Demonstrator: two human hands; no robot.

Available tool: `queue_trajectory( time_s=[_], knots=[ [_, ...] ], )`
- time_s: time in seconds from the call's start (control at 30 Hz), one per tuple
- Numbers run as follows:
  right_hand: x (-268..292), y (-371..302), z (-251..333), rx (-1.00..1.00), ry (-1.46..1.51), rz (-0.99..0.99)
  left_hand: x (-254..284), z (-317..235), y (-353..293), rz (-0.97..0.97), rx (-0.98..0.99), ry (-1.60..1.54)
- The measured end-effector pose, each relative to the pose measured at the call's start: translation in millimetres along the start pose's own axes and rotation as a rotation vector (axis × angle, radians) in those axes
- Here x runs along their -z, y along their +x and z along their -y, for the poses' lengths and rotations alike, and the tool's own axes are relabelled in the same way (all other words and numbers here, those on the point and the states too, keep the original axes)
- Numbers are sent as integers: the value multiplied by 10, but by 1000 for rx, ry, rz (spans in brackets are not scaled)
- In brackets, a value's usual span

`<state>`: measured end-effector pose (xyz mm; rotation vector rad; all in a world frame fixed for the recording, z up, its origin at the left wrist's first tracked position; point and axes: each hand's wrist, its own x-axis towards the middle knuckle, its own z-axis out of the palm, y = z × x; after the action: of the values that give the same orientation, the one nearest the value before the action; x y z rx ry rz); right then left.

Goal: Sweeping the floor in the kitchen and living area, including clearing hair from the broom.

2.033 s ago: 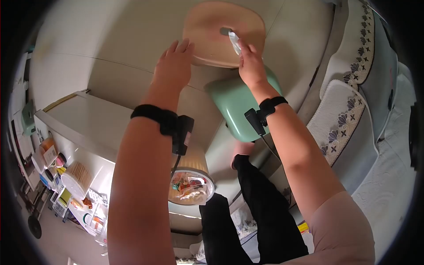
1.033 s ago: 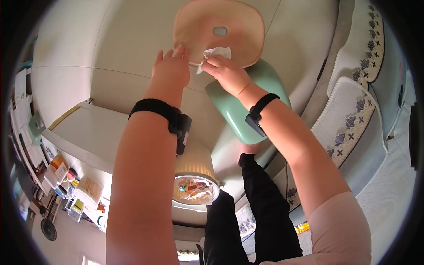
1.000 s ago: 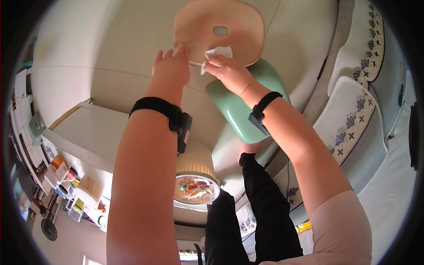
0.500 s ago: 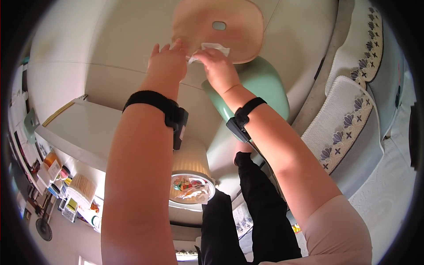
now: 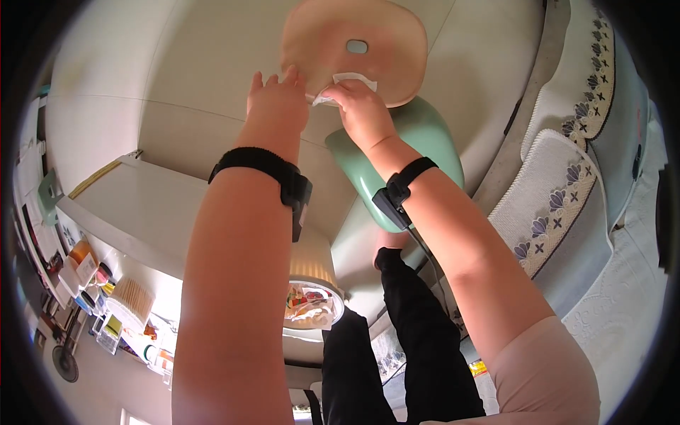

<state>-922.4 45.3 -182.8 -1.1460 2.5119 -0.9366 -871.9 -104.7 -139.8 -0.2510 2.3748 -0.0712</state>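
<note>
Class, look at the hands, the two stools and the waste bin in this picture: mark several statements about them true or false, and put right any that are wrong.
1. The right hand holds a white sheet at the peach stool. True.
2. Black straps go round both forearms. True.
3. The left hand holds the white sheet too. False: it is at the left edge of the peach stool.
4. The waste bin is empty. False: colourful litter shows inside.
5. The peach stool has a small rounded hole in it. True.
6. The green stool lies left of the left hand. False: it lies to the right, partly hidden by the right forearm.
</note>
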Motion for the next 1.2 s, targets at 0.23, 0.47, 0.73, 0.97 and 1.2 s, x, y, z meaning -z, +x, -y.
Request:
queue_trajectory(
  time_s=[0.23, 0.47, 0.73, 0.97, 1.2],
  knots=[
    [415, -593, -69, -104, 50, 49, -311, 172, -229, -231, -9, -170],
    [455, -2209, 1684, -541, 718, 276, -193, -859, -2644, -837, 10, -1162],
    [-208, -2767, 1983, -262, 212, 311, -1044, -809, -4911, -139, 311, -1215],
    [-251, -2969, 1593, -515, 48, 768, -1156, -734, -5591, -92, 370, -1239],
    [1142, -3142, 1976, -523, 140, 592, -667, -844, -5874, -65, 331, -1276]
  ],
)
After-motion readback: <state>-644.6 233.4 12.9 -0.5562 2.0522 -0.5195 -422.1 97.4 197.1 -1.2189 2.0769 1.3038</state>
